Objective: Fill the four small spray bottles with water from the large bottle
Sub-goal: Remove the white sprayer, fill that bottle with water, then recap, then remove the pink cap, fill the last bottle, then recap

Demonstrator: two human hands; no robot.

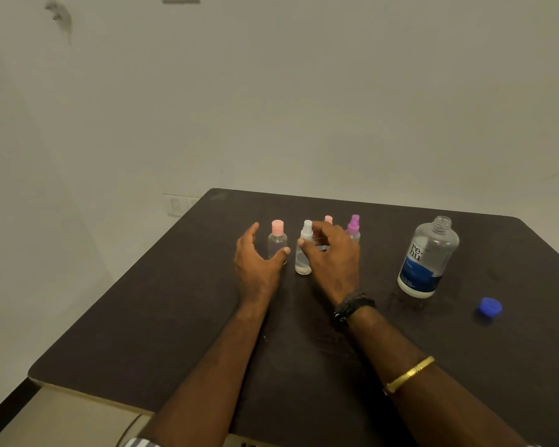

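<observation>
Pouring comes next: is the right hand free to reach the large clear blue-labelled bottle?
Likely yes: right hand looks open; only bare dark table separates it from the large clear bottle.

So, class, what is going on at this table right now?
A person reaches both bare hands into a row of four small bottles on a dark table. The left hand is open beside the pink-capped bottle. The right hand hovers, fingers loosely curled, at the white-capped spray bottle, clearly gripping nothing. It partly hides a third small bottle, with a purple-topped spray bottle next along. The large bottle stands uncapped at the right, its blue cap lying nearby.
</observation>
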